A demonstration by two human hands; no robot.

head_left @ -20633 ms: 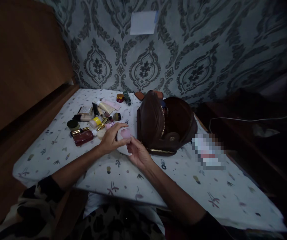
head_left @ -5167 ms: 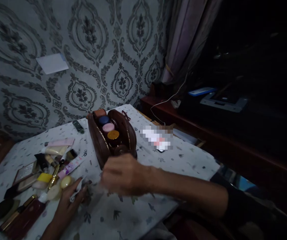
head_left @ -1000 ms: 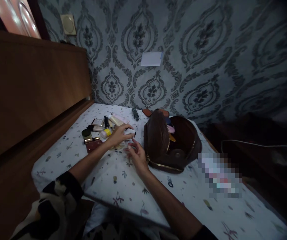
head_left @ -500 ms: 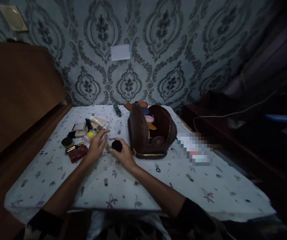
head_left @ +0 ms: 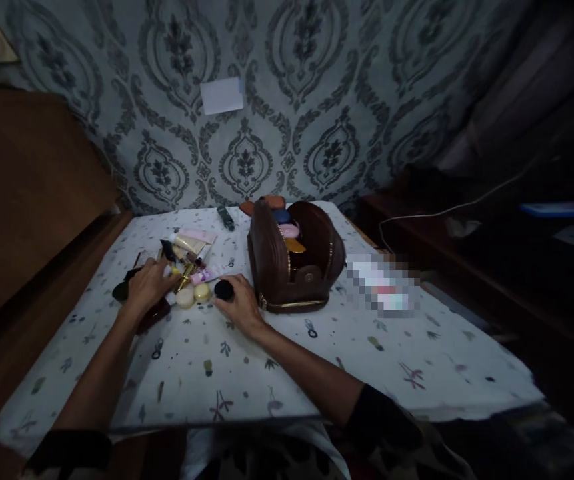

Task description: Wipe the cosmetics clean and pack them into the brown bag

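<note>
My right hand (head_left: pixel 241 307) pinches a round black item (head_left: pixel 223 290) just left of a brown bag (head_left: pixel 294 280). The bag stands unzipped, with pink, blue and yellow things inside. On the left, my left hand (head_left: pixel 149 287) is over the cosmetics, its fingers bent down near a small yellow and white item; whether it grips anything is hidden. Between the hands lie two pale round pieces (head_left: pixel 194 295) and a pink and white tube (head_left: pixel 207 274). Behind them are a cream tube (head_left: pixel 187 243) and several small items. A dark red pouch (head_left: pixel 153 316) shows partly under my left hand.
A dark green object (head_left: pixel 225 218) and an orange-brown item (head_left: pixel 273 202) lie at the back of the patterned tablecloth (head_left: pixel 267 373). A blurred-out object (head_left: pixel 381 285) is right of the bag. A wooden cabinet (head_left: pixel 31 180) borders the left side.
My left hand has moved left, away from my right hand, onto the cosmetics. The two pale round pieces now show between the hands. My right hand still holds the black item. The view has shifted slightly.
</note>
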